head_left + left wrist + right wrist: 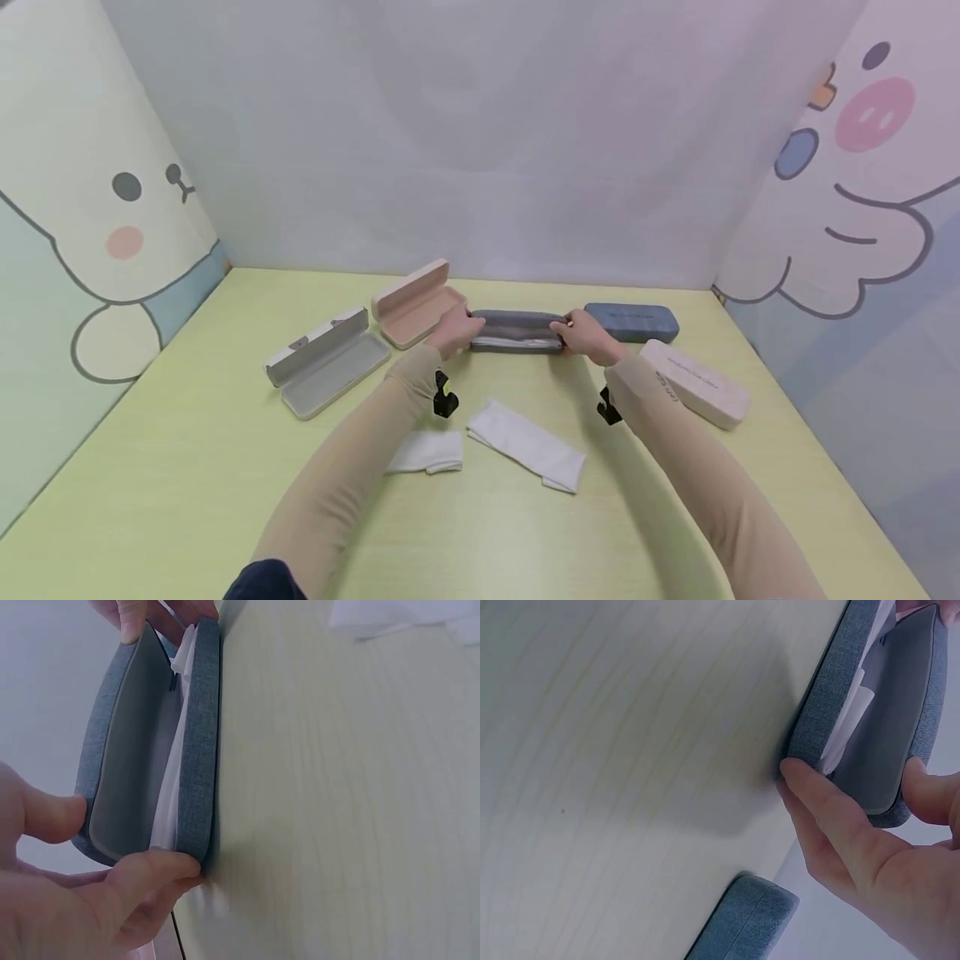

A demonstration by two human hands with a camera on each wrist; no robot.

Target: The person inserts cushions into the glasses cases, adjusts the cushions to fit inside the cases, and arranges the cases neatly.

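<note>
A blue-grey fabric glasses case point(517, 320) lies on the table towards the back, its lid partly raised. White cloth point(171, 776) lies inside its lower half. My left hand point(455, 330) grips the case's left end, with the thumb on the lid and the fingers at the base in the left wrist view. At the right end, my right hand point(588, 335) holds it the same way. In the right wrist view the right thumb point(922, 791) presses the lid edge while the fingers lie along the base.
Left of the hands stand an open pink case point(420, 312) and an open white-grey case point(330, 371). A closed blue case point(633, 322) and a closed pale pink case point(697, 385) lie to the right. Nearer are two folded white cloths point(528, 444), one partly behind the left forearm.
</note>
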